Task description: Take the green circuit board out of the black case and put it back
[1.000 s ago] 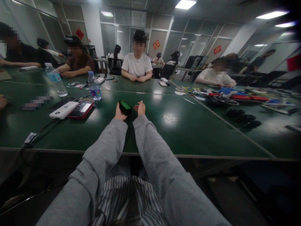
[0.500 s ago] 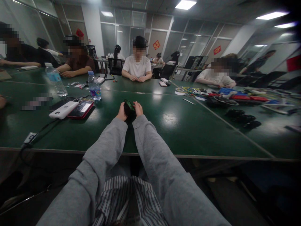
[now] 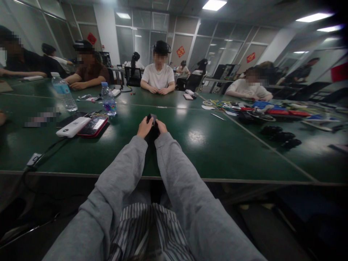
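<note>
Both hands grip one small black block-like object (image 3: 153, 117) above the green table (image 3: 217, 152), in the middle of the view. Its upper face looks grey; its exact kind does not show. Around its left side my left hand (image 3: 145, 127) is closed, thumb over the near face. From the other side my right hand (image 3: 162, 127) holds it, and most of those fingers are hidden behind it.
Left of my hands stand a small bottle (image 3: 109, 99) and a larger water bottle (image 3: 64, 92). A white power bank (image 3: 73, 127) and a red-edged phone (image 3: 93, 127) lie nearer. Cables and tools (image 3: 258, 108) heap up at right. Several people sit around the table.
The black object has turned in my hands: its shiny, green-reflecting face has gone from view and a grey face shows. My left hand has shifted slightly right, its thumb now across the object.
</note>
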`<state>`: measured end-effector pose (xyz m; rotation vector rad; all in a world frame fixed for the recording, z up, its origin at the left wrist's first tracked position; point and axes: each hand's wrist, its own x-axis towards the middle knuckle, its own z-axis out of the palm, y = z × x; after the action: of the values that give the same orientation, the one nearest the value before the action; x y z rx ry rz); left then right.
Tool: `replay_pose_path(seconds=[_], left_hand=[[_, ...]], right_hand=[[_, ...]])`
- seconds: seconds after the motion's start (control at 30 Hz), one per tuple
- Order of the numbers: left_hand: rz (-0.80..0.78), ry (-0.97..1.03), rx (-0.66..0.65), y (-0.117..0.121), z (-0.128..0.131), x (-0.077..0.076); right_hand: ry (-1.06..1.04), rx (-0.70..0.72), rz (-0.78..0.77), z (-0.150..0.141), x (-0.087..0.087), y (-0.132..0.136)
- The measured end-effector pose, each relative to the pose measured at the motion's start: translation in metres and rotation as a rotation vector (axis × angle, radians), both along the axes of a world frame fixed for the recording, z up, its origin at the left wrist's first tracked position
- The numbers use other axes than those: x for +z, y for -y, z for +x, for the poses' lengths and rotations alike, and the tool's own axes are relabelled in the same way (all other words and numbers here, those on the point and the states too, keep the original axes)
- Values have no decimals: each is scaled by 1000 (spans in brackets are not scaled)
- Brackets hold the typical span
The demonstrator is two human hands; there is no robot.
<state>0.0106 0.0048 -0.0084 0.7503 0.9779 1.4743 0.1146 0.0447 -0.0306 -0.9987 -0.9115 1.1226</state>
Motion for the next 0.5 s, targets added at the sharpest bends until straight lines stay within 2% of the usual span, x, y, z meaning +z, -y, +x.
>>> replay_pose_path(seconds=[0.1, 0.23, 0.4, 0.5], left_hand=[[132, -156, 77, 5, 5, 5], [292, -347, 58, 14, 12, 6], [383, -499, 33, 20, 17, 3], [407, -518, 17, 19, 17, 0]], right_hand=[[-110, 50, -159, 2, 5, 4], [-238, 100, -280, 1, 13, 18], [-386, 162, -278, 0, 20, 33], [-418, 178, -266, 1, 24, 37]])
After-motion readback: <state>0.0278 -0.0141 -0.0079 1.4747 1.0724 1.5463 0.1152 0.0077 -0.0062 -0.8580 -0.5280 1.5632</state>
